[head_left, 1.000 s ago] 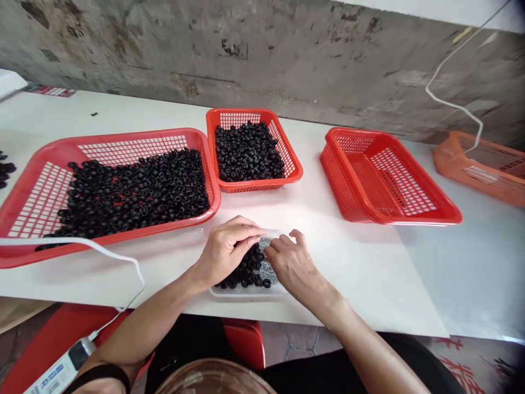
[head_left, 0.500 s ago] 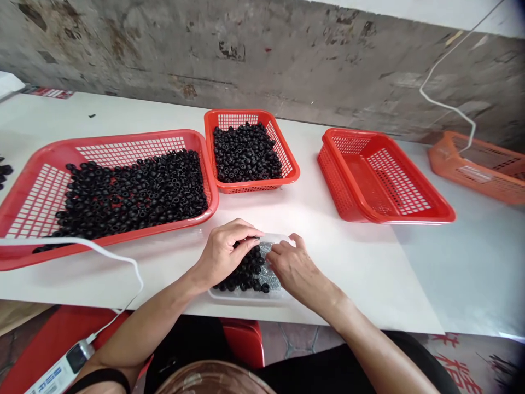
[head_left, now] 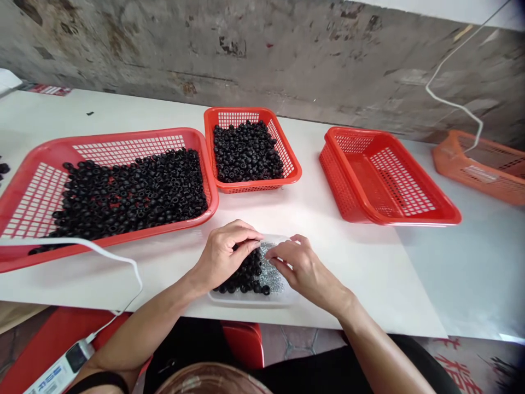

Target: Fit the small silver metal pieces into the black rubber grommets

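A shallow translucent tray (head_left: 254,300) lies near the table's front edge. Black ring-shaped pieces (head_left: 248,271) fill its left part, and small shiny clear or silvery pieces (head_left: 273,276) lie in its right part. My left hand (head_left: 232,249) is over the tray's left side, thumb and fingers pinched together at the tips; whatever is between them is too small to name. Over the right side, above the shiny pieces, my right hand (head_left: 295,262) has its thumb and forefinger close together, and what they hold, if anything, cannot be made out.
A large red basket (head_left: 139,234) and a smaller one (head_left: 258,187) hold many black pieces. Stacked red baskets (head_left: 348,191) stand right of them, with an orange basket (head_left: 484,178) beyond. A white cable (head_left: 118,257) crosses the left front. A grey wall runs behind.
My right hand has turned and lifted slightly, its thumb and forefinger now showing and more of the shiny pieces uncovered. My left hand keeps its pinch in nearly the same place.
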Available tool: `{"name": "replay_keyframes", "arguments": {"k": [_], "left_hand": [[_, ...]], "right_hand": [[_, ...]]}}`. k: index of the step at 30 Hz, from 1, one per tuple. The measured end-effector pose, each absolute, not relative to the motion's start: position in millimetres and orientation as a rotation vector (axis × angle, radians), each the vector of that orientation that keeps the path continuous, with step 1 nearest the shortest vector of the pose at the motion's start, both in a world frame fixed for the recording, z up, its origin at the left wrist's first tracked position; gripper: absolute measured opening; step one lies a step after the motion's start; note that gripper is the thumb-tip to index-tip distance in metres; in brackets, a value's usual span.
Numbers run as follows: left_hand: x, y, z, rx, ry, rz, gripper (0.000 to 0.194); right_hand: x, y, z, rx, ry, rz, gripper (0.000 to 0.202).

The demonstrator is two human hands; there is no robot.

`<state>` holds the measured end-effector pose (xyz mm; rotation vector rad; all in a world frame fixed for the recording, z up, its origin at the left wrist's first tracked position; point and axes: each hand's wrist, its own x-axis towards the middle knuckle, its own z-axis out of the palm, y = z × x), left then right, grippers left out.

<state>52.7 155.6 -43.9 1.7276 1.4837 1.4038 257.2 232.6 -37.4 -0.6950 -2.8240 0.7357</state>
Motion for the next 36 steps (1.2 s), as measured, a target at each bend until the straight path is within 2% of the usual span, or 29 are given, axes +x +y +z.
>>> {"name": "replay_keyframes", "arguments": {"k": [5, 9, 12, 15, 19, 26, 31, 36], "left_hand": [[53, 155, -44, 1.729, 1.503, 1.401, 0.017], [53, 155, -44, 1.74, 1.499, 1.401, 0.017], [52, 156, -46, 1.758, 1.483, 1.399, 0.017], [52, 156, -47, 1.76, 1.467, 1.393, 0.017], [52, 154, -47, 1.774, 1.473, 1.365, 0.016], [56, 151, -47, 1.932, 1.516, 1.272, 0.018], [56, 149, -47, 1.923, 1.497, 1.244, 0.031], [56, 148, -44, 1.599, 1.379, 1.247, 0.041]], "right_hand": [[249, 224, -42, -0.733, -3.094, 0.286, 0.005], [246, 221, -49, -0.719, -3.14, 0.198, 0.02], [249, 224, -46, -0.708, -3.06, 0.328, 0.026], [253, 228, -36, -0.7, -2.881, 0.621, 0.028], [255, 233, -25, -0.742, -2.574, 1.036, 0.024], [255, 234, -23, -0.987, -2.196, 1.432, 0.018], [256, 231, -22, -1.017, -2.068, 1.593, 0.028], [251, 222, -29, -0.944, -1.733, 1.547, 0.022]]}}
